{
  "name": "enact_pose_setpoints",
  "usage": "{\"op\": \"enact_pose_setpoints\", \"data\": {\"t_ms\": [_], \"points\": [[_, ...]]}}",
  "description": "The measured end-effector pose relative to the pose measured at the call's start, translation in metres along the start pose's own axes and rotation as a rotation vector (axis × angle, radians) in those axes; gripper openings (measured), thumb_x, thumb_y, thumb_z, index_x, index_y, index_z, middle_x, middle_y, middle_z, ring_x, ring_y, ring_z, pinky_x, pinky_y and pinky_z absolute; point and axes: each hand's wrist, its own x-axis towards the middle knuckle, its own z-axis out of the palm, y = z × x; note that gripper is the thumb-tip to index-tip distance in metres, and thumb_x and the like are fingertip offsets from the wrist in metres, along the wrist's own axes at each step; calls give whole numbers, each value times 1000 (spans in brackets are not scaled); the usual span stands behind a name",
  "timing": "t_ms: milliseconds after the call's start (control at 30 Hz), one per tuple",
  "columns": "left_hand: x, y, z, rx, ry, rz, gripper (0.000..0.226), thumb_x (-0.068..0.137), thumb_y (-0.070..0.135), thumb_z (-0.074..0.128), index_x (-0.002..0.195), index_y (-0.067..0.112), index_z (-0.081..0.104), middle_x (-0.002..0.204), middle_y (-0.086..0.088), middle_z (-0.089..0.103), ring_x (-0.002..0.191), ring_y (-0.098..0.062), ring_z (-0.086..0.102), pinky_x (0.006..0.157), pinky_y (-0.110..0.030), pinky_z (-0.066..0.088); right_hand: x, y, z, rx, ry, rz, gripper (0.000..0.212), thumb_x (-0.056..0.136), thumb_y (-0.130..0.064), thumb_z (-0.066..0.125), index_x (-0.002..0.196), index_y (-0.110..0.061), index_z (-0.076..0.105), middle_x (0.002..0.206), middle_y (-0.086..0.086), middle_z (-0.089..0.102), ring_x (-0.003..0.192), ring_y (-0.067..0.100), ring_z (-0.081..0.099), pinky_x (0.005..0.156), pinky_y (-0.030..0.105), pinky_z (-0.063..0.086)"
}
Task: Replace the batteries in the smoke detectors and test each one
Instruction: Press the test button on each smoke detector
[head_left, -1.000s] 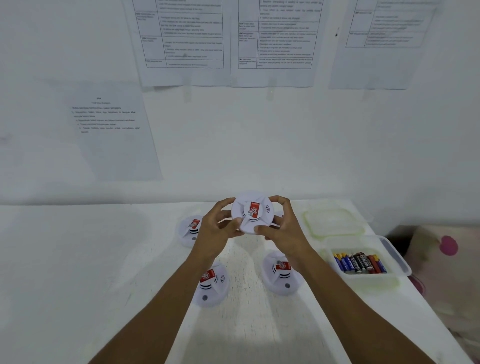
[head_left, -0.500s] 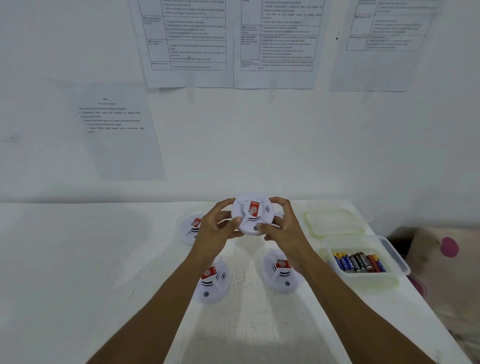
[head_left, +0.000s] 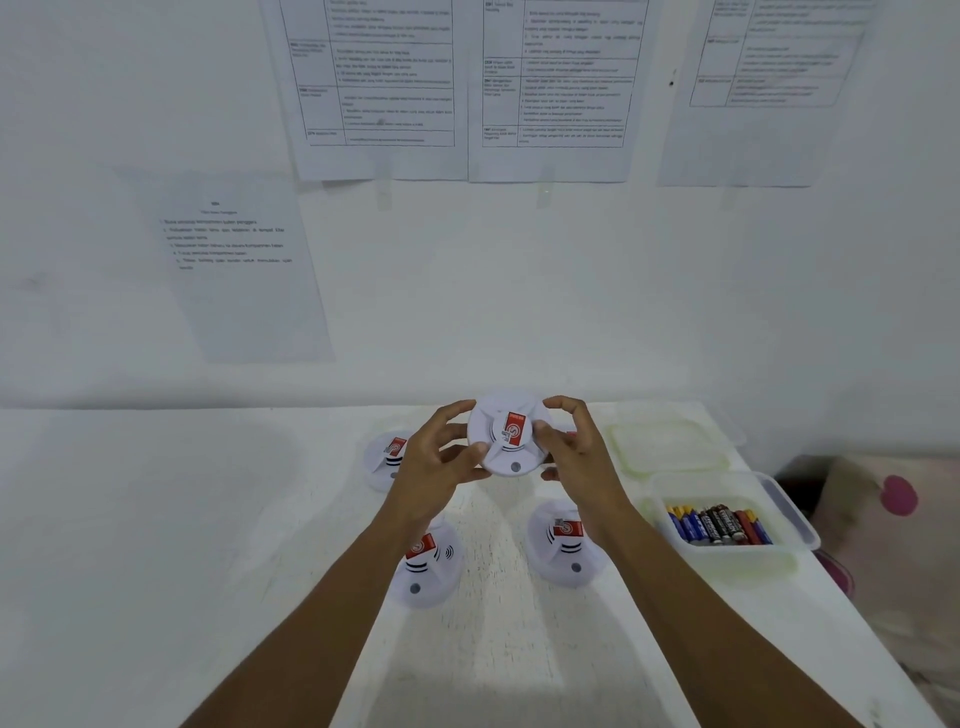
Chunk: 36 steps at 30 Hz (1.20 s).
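A white round smoke detector (head_left: 509, 441) is held up above the worktop (head_left: 208, 545), mid-view, face toward the camera. A red label is seen at its centre and a small dark button near its lower edge. It is gripped from both sides. The left hand (head_left: 434, 467) is curled round the left rim, thumb at the lower left edge, one finger hooked over the top. The right hand (head_left: 579, 457) is curled round the right rim, thumb pressed on the face just beside the label.

Three more units are laid face up on the worktop:
- far-left detector (head_left: 384, 460), partly hidden by the left hand
- near-left detector (head_left: 431, 569), under the left wrist
- near-right detector (head_left: 563, 545), under the right wrist

A scrap of red is noted behind the right fingers. What it belongs to cannot be told.

At the right, an open clear plastic tub (head_left: 789, 512) is set, with batteries (head_left: 719, 525) laid in a row inside, blue, black and red. A pale lid (head_left: 670, 441) lies just behind it, nearer the wall. Printed sheets (head_left: 379, 88) are taped to the wall, text not legible.
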Motion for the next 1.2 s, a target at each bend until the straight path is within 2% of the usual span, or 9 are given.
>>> {"op": "enact_pose_setpoints", "data": {"t_ms": [233, 367, 667, 900, 1200], "points": [[1, -2, 1, 1, -8, -10, 43, 88, 14, 70, 126, 25, 54, 115, 0, 68, 96, -9, 70, 73, -29, 59, 1, 0, -2, -10, 14, 59, 30, 97, -35, 55, 125, -25, 54, 103, -1, 70, 92, 16, 66, 72, 28, 52], [2, -4, 2, -4, -7, -10, 41, 88, 12, 69, 124, 26, 55, 113, 2, 69, 94, -8, 71, 70, -26, 58, 2, 2, -3, -21, 21, 72, 30, 97, -34, 53, 125, -22, 57, 111, 1, 69, 94, 16, 65, 72, 27, 52], [6, -7, 0, 16, 0, -21, 40, 89, 15, 69, 124, 27, 55, 116, -1, 67, 95, -8, 71, 71, -25, 58, 3, 5, -2, -22, 8, 78, 28, 98, -34, 53, 123, -24, 57, 107, -1, 70, 93, 15, 66, 72, 27, 51], [11, -10, -1, 3, 12, -40, 37, 91, 16, 67, 124, 25, 56, 118, -5, 67, 100, -18, 70, 76, -33, 61, 6, 8, -1, -33, 0, 78, 27, 98, -35, 53, 122, -25, 57, 106, 0, 70, 92, 16, 66, 74, 29, 52], [15, -12, 0, 11, 22, -26, 31, 91, 16, 66, 116, 30, 57, 111, 0, 69, 96, -16, 71, 73, -31, 60, 6, 7, -2, -33, -6, 72, 24, 98, -33, 52, 121, -25, 57, 105, 0, 70, 88, 13, 67, 70, 27, 52]]}}
